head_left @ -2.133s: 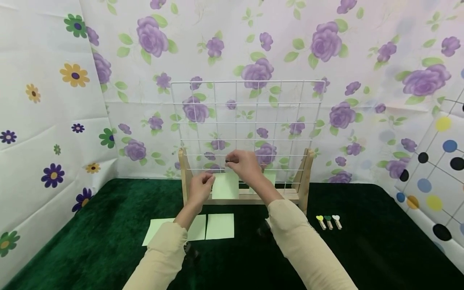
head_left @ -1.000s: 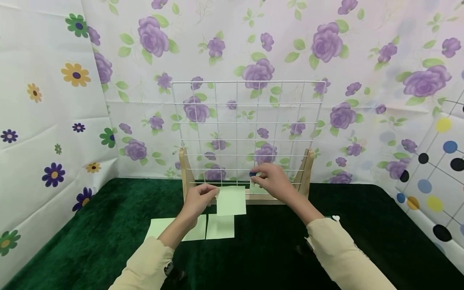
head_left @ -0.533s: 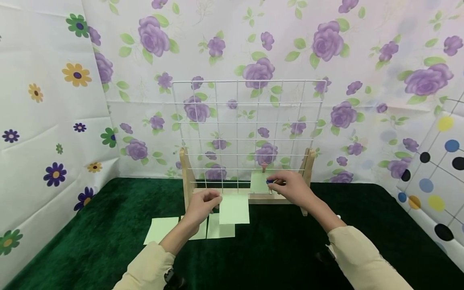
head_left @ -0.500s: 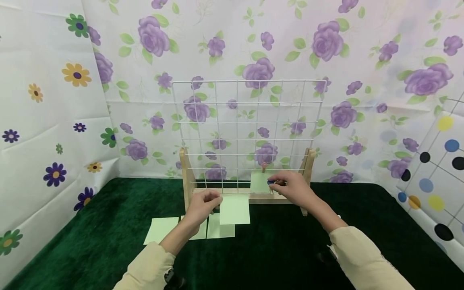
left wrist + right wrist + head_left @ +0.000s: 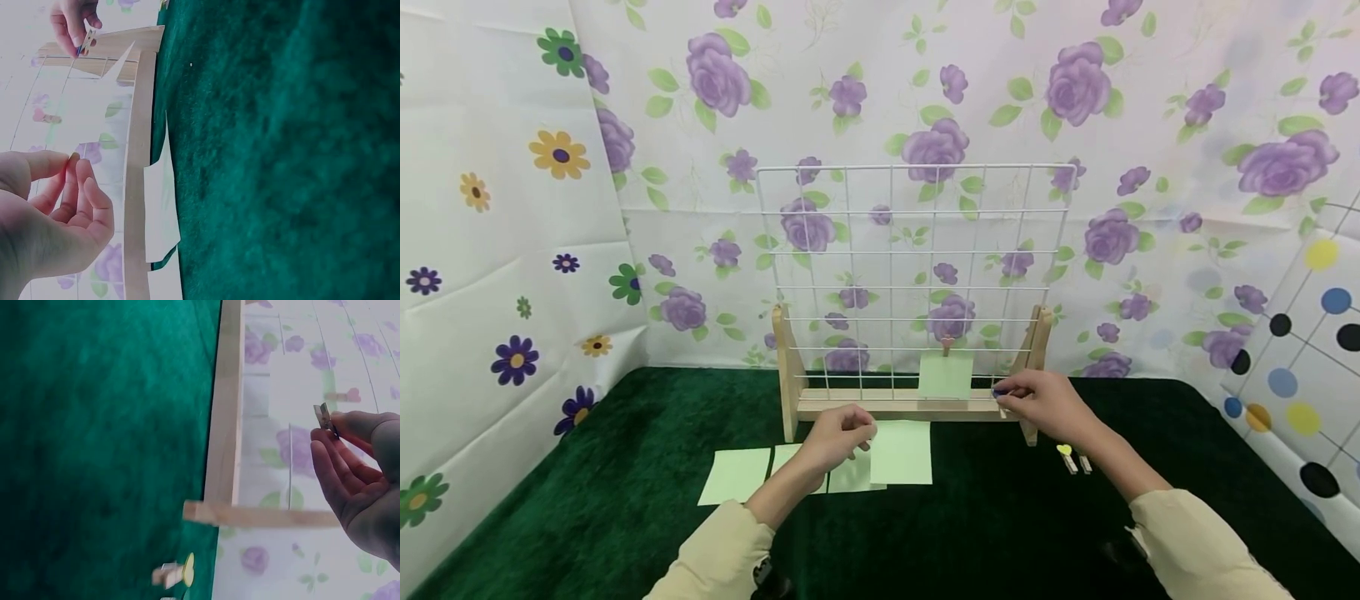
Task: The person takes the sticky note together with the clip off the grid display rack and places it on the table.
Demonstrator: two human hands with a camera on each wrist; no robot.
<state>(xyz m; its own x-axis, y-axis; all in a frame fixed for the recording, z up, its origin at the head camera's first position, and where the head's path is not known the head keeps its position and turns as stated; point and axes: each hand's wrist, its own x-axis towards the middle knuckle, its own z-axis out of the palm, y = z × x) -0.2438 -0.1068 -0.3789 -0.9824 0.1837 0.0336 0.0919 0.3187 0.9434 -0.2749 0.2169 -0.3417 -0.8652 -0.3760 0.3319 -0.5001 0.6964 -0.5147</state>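
Note:
Between thumb and fingertips, my left hand (image 5: 838, 442) pinches the left edge of a pale green paper square (image 5: 901, 452), which overlaps the rightmost of the sheets on the cloth in the head view. My right hand (image 5: 1048, 406), near the rack's right foot, pinches a small wooden clothespin (image 5: 323, 417) with a blue top, mostly covered by the fingers. A second green square (image 5: 946, 375) hangs low on the white wire grid rack (image 5: 891, 252), fixed by a pink heart clothespin (image 5: 947, 342).
Several green squares (image 5: 735, 477) lie in a row on the dark green cloth (image 5: 970, 533), front left. A yellow heart clothespin (image 5: 1065, 458) lies right of the rack, beside another partly hidden by the right forearm. The rack stands on wooden feet (image 5: 784, 375).
From in front of the rack, my left hand has brought its paper down and slightly right. My right hand has moved right and down with the blue clothespin, uncovering the hanging square.

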